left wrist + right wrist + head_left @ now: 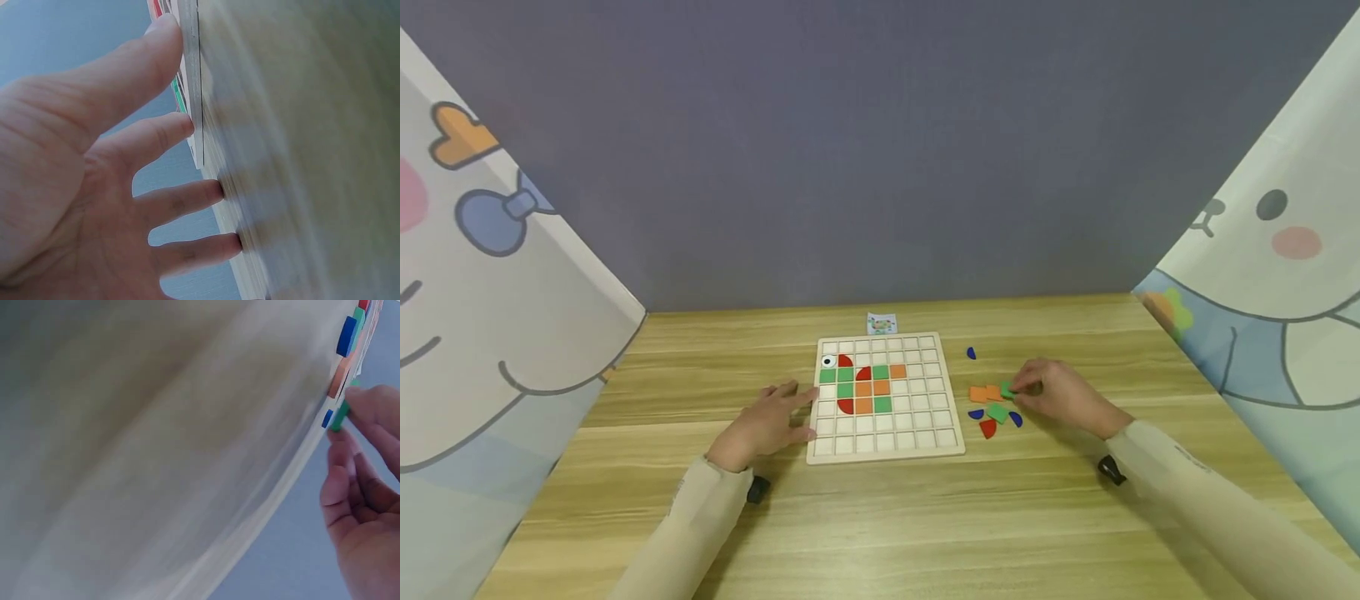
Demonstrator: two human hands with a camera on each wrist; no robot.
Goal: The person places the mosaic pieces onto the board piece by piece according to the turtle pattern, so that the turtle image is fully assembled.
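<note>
A pale wooden grid board (917, 437) lies on the table, with green, orange and red pieces and a round eye piece (828, 362) set in its cells. My left hand (769, 421) rests at the board's left edge, fingers spread, thumb and index finger touching the rim. On the right, my right hand (1054, 393) pinches a green square tile (340, 415) between thumb and fingers. Beside it lie orange squares (978, 395), another green square (997, 413), a red quarter-circle (988, 428) and small blue half-round pieces (1016, 419).
A small printed picture card (882, 324) sits behind the board's back edge. One blue piece (972, 353) lies apart, near the board's upper right. The wood-grain table (880, 525) ends at a grey-blue wall (880, 167), with cartoon-printed panels at both sides.
</note>
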